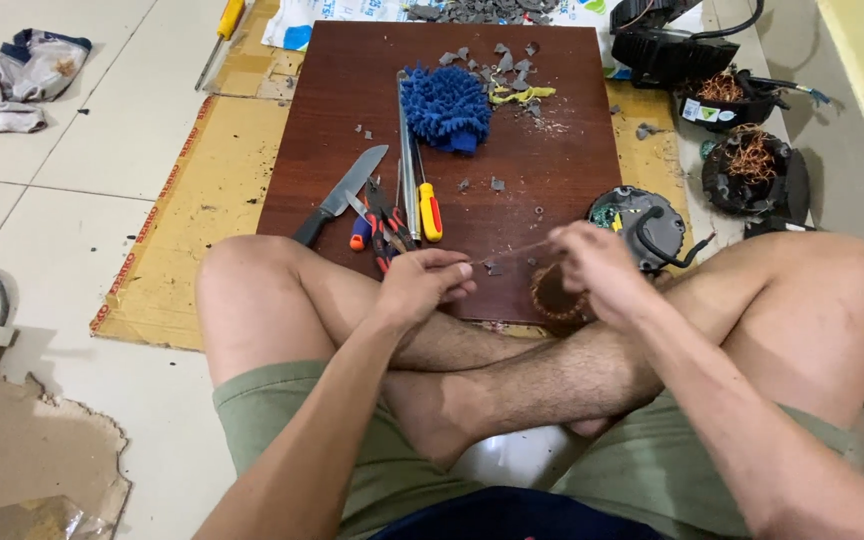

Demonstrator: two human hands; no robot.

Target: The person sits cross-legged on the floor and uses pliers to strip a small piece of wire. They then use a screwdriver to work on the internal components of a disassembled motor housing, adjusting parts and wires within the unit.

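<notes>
1. Person sits cross-legged on the floor; both hands are held up over the shins, in front of a dark wooden board [352, 120] that lies on flattened cardboard [202, 200].
2. Left hand [422, 285]: fingers closed, pinching one end of a thin strand of wire [512, 250]. Grip looks tight, thumb against fingertips.
3. Right hand [597, 265]: fingers curled and pressed together on the other end of the same strand. Just below it sits a round coil of copper wire [552, 298], between the hand and the shin; exactly which fingers bear on the coil I cannot tell.
4. Key relation: the strand runs nearly level from hand to hand, its long axis left-right, slightly higher at the right end. The coil lies at the right-hand end, so the right hand is the nearer one; the left hand is well apart from the coil.
5. Beyond the left hand, on the board: a knife [342, 195], pliers [384, 232] with red handles and a screwdriver [429, 208] with a red and yellow handle, lying side by side, all pointing away from the person.
6. Farther out from both hands: a blue fluffy cloth [447, 105] with grey broken bits [497, 62] scattered around it.
7. Beyond the right hand: a round grey housing [632, 220] with a black cable, touching the board's edge; further right, two black housings with copper windings [752, 160].
</notes>
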